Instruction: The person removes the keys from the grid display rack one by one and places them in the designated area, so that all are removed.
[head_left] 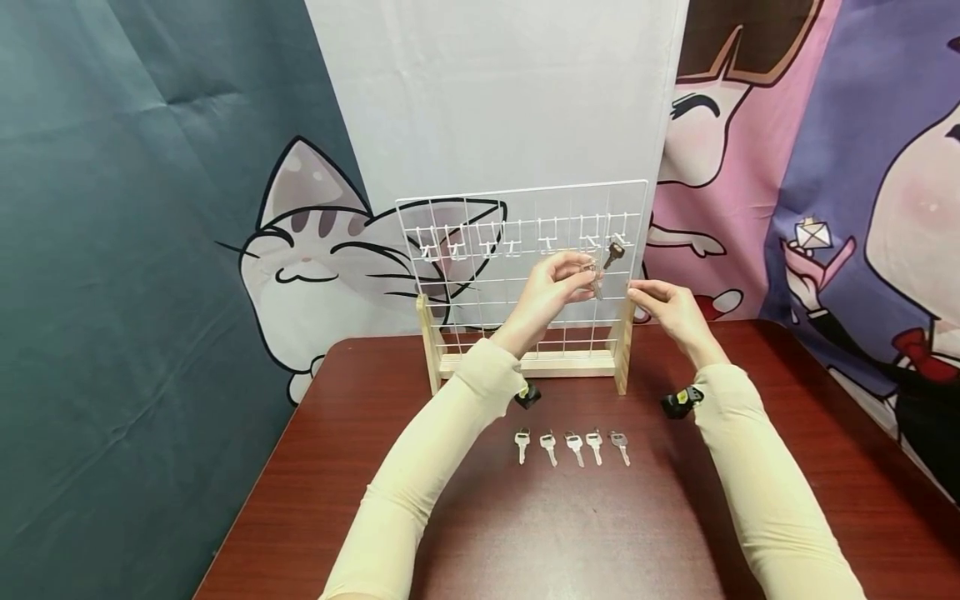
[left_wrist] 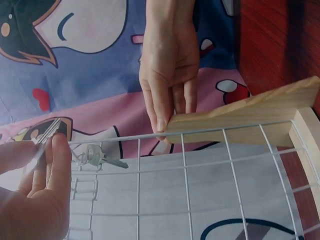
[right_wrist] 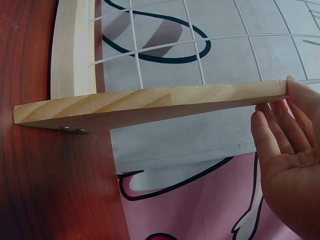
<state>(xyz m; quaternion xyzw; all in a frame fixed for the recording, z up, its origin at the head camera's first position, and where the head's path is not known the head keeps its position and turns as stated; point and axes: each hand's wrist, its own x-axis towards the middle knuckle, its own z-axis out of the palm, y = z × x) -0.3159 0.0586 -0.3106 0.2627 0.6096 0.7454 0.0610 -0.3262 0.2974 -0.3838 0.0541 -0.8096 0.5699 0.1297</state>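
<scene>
My left hand [head_left: 551, 292] pinches a metal key [head_left: 597, 289] between thumb and fingers, in front of the white wire grid rack [head_left: 517, 283] and just left of a key hanging from its rightmost hook [head_left: 613, 254]. That hanging key [left_wrist: 112, 161] shows behind the grid in the left wrist view. With thumb on one side and fingers on the other, my right hand [head_left: 675, 317] grips the top end of the rack's right wooden upright [right_wrist: 190, 100]. Nearer to me, several loose keys [head_left: 573, 448] lie in a row on the table.
More white hooks [head_left: 487, 248] run along the grid's upper part. A wooden crossbar [head_left: 525, 365] and a left upright [head_left: 429, 342] support the rack on the dark red table [head_left: 360, 467]. Printed cloth [head_left: 187, 208] hangs behind and beside the table.
</scene>
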